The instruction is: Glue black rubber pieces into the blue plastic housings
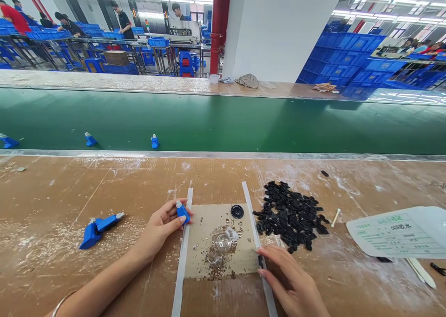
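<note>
My left hand (pixel 165 224) pinches a small blue plastic part (pixel 182 212) with a pale tip, held up at the left tape strip. My right hand (pixel 285 275) has thumb and fingertips closed around a small black piece (pixel 260 261) at the right tape strip. Between the hands lies a stained beige sheet (pixel 202 224) bearing a small clear round dish (pixel 223 242) and a black ridged cap (pixel 237 211). Right of the sheet spreads a pile of small black pieces (pixel 291 212). Two more blue parts (pixel 92 233) rest together left of my left hand.
Beyond the brown table runs a green conveyor belt (pixel 226 122) carrying several blue parts (pixel 154 141). A labelled plastic bag (pixel 397 233) lies at the right, near a white stick (pixel 335 217). Across the belt stand a white pillar (pixel 268 29), blue crates (pixel 341 52) and people at benches.
</note>
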A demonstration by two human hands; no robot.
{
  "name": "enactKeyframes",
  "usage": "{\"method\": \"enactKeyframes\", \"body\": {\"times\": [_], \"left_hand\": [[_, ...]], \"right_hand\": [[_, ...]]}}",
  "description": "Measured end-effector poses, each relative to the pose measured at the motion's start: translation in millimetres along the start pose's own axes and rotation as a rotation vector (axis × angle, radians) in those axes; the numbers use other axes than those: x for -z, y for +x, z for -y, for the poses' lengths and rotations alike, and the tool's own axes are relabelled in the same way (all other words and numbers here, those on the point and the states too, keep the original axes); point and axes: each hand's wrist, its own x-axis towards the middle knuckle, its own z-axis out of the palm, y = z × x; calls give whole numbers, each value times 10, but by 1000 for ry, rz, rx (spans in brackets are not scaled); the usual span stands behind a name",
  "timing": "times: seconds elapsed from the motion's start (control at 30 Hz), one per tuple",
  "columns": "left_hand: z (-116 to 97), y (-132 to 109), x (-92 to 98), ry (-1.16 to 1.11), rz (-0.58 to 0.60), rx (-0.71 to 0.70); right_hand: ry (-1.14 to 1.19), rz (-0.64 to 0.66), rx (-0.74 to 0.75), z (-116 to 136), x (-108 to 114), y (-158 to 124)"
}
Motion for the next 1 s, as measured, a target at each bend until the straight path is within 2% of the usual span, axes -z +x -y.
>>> {"method": "enactKeyframes", "body": {"times": [0.1, 0.23, 0.37, 0.53, 0.67, 0.8, 0.9, 1.0], "left_hand": [[5, -21, -16, -32, 31, -10], [-3, -53, -50, -29, 66, 6], [20, -74, -66, -74, 58, 44], [93, -103, -57, -150, 111, 82], [61, -135, -85, -254, 137, 91], [-10, -159, -129, -380, 150, 166], [-24, -170, -149, -414, 165, 187], [-20, -200, -174, -420, 192, 186]], "right_hand": [[30, -6, 37, 162, -66, 162], [82, 96, 120, 331, -157, 438], [99, 233, 138, 373, -208, 586], [19, 282, 178, 376, -251, 620], [-107, 276, 256, 384, -280, 631], [-104, 233, 239, 387, -293, 626], [7, 168, 157, 421, -293, 614], [219, 73, 34, 509, -297, 606]]}}
